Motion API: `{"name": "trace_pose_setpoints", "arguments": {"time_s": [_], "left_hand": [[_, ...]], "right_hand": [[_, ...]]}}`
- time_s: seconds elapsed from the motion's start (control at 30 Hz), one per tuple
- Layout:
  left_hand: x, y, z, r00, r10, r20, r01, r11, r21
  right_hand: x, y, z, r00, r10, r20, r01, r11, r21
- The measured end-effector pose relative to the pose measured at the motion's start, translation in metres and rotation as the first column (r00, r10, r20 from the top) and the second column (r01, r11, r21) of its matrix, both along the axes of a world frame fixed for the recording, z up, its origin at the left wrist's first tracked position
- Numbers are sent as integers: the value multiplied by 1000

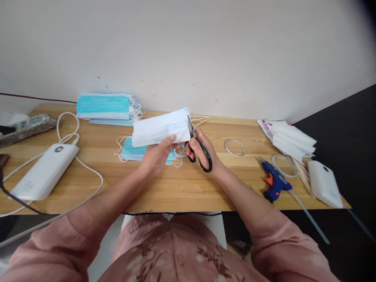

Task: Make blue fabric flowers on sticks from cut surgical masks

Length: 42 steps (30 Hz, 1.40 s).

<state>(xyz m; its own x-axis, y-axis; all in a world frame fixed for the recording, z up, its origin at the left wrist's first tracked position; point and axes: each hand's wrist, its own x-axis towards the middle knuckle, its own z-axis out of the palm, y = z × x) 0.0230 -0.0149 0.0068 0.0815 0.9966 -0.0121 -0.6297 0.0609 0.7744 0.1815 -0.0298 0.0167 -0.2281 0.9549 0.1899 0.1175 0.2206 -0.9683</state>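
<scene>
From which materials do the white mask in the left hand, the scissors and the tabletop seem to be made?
White mask: probably matte nonwoven fabric, judging by its thin, soft pleats.
Scissors: blades apparently metal, greyish and thin; handles likely plastic, black and glossy with highlights.
Tabletop: wood or wood-look laminate, slightly shiny, with visible grain; I cannot tell which.

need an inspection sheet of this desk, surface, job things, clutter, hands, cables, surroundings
Surface: wooden table, no damage seen
Job's things: mask held above the table, pale side showing; scissors, blades at its right end, cut or not unclear; stack of masks by the wall
Clutter: glue gun, power bank, power strip
Hands: left hand holds the mask, right hand the scissors
Cables: white cable looping beside the power bank
Surroundings: pale wall with small reddish marks
</scene>
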Motion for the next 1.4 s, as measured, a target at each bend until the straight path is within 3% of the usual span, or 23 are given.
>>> {"name": "trace_pose_setpoints", "arguments": {"time_s": [0.93, 1.4], "left_hand": [[-2, 0, -3, 998, -53, -28, 53, 999, 8], [-5, 1, 2, 994, -85, -72, 90, 994, 62]], "right_hand": [[3, 3, -3, 998, -62, 1, 62, 998, -30], [5, 5, -1, 996, -87, -23, 87, 996, -29]]}}
